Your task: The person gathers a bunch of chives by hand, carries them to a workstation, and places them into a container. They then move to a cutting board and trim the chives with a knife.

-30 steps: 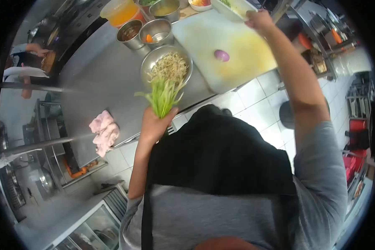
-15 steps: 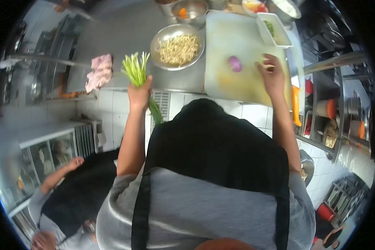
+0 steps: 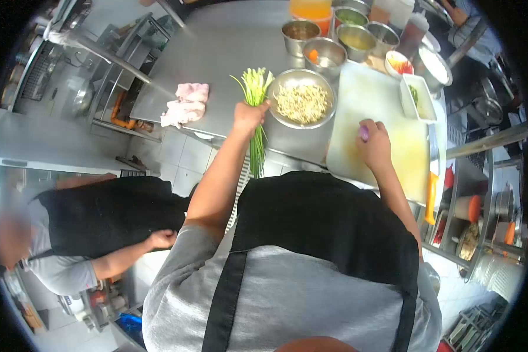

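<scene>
My left hand (image 3: 250, 117) is closed around a bunch of green onions (image 3: 257, 88), pale ends up and the long green leaves hanging below over the table's front edge. Just right of it sits a metal bowl of bean sprouts (image 3: 302, 104). Over the white cutting board (image 3: 361, 85), my right hand (image 3: 375, 144) has its fingers around a small red onion (image 3: 364, 134), partly hidden by them. A knife with a yellow-orange handle (image 3: 432, 199) lies along the board's right edge.
Pieces of raw pale meat (image 3: 185, 105) lie on the steel table (image 3: 229, 35) at left. Metal containers (image 3: 325, 54), a white tray with chopped greens (image 3: 418, 98) and sauce bottles (image 3: 413, 26) stand at the back. A co-worker in a black apron (image 3: 117, 214) is at left.
My right hand has moved left and taken hold of the red onion, which lay loose on the board. The left hand still grips the green onions, now closer to the bowl. The view has shifted.
</scene>
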The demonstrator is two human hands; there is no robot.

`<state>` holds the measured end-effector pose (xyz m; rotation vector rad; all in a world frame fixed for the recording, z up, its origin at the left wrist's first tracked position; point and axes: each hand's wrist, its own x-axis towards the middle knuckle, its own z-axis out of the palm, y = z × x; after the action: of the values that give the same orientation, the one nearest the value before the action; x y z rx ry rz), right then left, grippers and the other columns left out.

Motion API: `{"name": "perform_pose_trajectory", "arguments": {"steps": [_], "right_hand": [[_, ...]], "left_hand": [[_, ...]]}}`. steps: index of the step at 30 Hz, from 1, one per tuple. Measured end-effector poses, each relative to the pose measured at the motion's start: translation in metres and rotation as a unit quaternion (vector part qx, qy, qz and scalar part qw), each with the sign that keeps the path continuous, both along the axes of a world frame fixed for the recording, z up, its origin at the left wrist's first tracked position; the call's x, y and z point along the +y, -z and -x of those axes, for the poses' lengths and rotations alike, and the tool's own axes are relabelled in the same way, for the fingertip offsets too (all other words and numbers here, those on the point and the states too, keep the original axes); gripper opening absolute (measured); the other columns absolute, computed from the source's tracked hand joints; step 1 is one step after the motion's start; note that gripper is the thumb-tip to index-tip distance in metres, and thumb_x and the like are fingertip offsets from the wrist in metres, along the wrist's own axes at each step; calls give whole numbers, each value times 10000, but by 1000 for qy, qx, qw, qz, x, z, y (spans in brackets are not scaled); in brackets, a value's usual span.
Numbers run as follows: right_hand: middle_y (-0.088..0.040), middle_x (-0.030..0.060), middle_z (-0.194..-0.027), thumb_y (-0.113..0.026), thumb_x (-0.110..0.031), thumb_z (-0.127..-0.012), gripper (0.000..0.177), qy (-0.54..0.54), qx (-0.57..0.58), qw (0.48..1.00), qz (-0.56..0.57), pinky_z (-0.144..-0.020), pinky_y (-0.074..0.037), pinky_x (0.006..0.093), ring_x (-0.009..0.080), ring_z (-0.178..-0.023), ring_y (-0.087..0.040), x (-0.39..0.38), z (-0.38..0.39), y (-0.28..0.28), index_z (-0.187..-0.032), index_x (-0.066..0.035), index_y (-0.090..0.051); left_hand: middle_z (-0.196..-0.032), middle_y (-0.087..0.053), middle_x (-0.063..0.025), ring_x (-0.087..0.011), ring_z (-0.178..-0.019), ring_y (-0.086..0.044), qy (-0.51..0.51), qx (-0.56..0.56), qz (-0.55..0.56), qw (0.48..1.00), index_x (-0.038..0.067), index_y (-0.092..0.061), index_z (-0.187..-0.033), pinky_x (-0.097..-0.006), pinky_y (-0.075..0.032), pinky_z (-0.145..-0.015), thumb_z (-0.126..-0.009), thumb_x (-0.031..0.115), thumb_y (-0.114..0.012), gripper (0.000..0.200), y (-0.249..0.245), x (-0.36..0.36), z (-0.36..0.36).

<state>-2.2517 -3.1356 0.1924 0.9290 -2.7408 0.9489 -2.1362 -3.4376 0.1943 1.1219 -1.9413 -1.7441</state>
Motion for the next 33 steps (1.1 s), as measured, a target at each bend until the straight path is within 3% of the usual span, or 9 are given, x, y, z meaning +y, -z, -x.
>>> {"name": "perform_pose_trajectory", "arguments": {"steps": [5,10,13,16,20,24,27,31,33], "right_hand": [[-579,195,-879,-610,-24,-684,323,-6,42,996,73,-721,-485,436,383,-807,-576,-28,35,-13,-1001,-73,-570],[-585,188,-940,-638,-80,-708,356,29,64,998,6,-796,-461,448,365,-909,-567,-60,119,31,-1056,-92,-564],[-582,170,-962,-626,-34,-716,332,54,224,972,55,-805,-465,421,331,-928,-556,-68,120,25,-1043,-82,-589],[-613,129,-902,-626,14,-746,236,57,100,985,130,-740,-494,341,252,-825,-596,-58,74,-11,-970,-59,-632],[-645,46,-739,-703,-3,-761,94,88,-59,948,300,-607,-486,231,98,-645,-596,-10,3,4,-841,-23,-657],[-616,30,-660,-737,-57,-759,90,219,-144,927,268,-565,-468,237,99,-579,-556,47,-77,-19,-756,-11,-659],[-572,13,-590,-718,-115,-796,134,310,-167,907,233,-516,-426,234,81,-527,-509,91,-98,-17,-738,-11,-656],[-524,1,-554,-647,-211,-868,228,358,-78,904,220,-483,-376,235,64,-502,-458,148,-102,-12,-761,-11,-660],[-563,36,-575,-665,-230,-853,236,384,-68,896,211,-502,-394,258,89,-509,-478,175,-99,-18,-774,-7,-661]], "left_hand": [[-549,-537,-31,-116,-420,-470,51,12,-33,998,8,-587,-664,-272,-380,-393,-775,168,-737,246,7,-6,3],[-556,-536,-36,-117,-425,-451,56,32,-34,997,-18,-597,-686,-283,-362,-395,-794,150,-704,227,11,-14,0],[-574,-543,-37,-118,-440,-458,50,41,-30,997,-13,-615,-723,-278,-369,-400,-790,161,-714,211,16,-44,-1],[-559,-559,-33,-116,-453,-503,55,12,11,998,-4,-651,-740,-287,-389,-409,-757,211,-731,230,34,-86,-2],[-568,-567,-15,-111,-469,-513,120,-26,186,975,-3,-643,-756,-286,-407,-439,-800,235,-694,247,-15,-94,-20],[-646,-557,22,-37,-472,-457,201,55,101,973,56,-612,-949,-207,-363,-411,-810,109,-678,164,-77,-32,-17],[-739,-615,-8,-91,-577,-551,385,11,76,920,39,-608,-1039,-255,-454,-512,-806,130,-682,261,-114,44,-2],[-990,-655,-189,-311,-976,-631,577,27,196,792,35,-576,-1160,-354,-472,-852,-772,209,-699,443,-142,153,20],[-958,-642,-209,-354,-922,-625,579,67,282,762,51,-564,-1144,-387,-491,-779,-764,261,-707,457,-131,194,42]]}}
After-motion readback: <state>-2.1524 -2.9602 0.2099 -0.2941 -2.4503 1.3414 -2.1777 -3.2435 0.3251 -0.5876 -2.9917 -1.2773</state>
